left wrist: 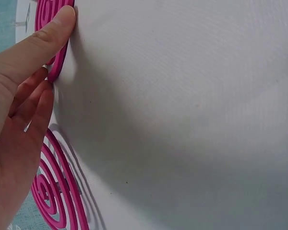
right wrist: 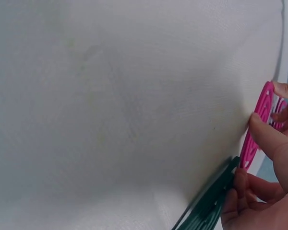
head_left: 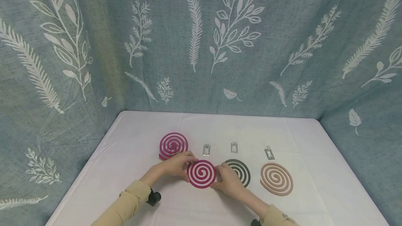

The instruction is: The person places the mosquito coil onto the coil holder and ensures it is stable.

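A pink mosquito coil (head_left: 201,174) is held between both hands at the front middle of the table. My left hand (head_left: 179,165) pinches its left edge, with the thumb on the near side in the left wrist view. On the opposite edge, my right hand (head_left: 231,181) pinches it with thumb and fingers. A second pink coil (head_left: 173,143) lies behind the left hand, with a small metal piece (left wrist: 62,186) showing near its middle. Partly hidden by the right hand is a dark green coil (head_left: 245,171).
A brown coil (head_left: 276,179) lies to the right. Behind the coils are three small metal coil stands: left (head_left: 206,150), middle (head_left: 234,148) and right (head_left: 269,153). A white cloth (head_left: 301,142) covers the table, and a blue leaf-patterned curtain (head_left: 176,44) surrounds its back and sides.
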`<state>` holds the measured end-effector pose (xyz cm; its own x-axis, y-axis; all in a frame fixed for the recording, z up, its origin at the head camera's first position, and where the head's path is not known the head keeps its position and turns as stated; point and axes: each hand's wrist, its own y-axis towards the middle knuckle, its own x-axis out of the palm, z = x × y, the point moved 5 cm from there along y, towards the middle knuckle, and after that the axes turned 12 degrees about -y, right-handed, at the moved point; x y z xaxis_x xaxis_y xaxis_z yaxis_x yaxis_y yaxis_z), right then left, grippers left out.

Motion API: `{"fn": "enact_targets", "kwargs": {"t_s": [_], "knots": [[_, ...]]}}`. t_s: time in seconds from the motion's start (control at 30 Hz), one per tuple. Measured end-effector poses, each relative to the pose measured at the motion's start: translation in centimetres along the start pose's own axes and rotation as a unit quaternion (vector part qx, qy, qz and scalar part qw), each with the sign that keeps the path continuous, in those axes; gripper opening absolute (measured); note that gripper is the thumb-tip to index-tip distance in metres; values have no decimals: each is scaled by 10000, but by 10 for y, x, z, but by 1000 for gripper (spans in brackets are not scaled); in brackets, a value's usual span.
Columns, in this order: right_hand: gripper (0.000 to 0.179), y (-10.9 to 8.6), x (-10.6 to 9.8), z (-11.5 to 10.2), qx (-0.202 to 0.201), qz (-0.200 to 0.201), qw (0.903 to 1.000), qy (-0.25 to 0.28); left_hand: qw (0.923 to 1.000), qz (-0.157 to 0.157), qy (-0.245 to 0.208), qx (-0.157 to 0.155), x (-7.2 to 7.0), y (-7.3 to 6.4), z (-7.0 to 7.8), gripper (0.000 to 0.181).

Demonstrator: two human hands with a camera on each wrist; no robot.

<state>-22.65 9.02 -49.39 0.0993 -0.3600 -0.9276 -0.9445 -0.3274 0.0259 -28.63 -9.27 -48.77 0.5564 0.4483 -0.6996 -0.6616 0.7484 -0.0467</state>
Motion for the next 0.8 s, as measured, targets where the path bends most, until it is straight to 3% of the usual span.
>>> {"fn": "enact_targets", "kwargs": {"t_s": [0.37,0.6,0.8], "knots": [[54,1,6,4,-52,214,9995,204,9994,79,-230,-226,1,-4,-2,68],[51,1,9,1,-166,255,9983,497,9990,160,-377,-156,3,-6,-1,69],[64,2,4,2,39,509,9985,192,9987,170,-412,-265,5,-5,3,72]]}}
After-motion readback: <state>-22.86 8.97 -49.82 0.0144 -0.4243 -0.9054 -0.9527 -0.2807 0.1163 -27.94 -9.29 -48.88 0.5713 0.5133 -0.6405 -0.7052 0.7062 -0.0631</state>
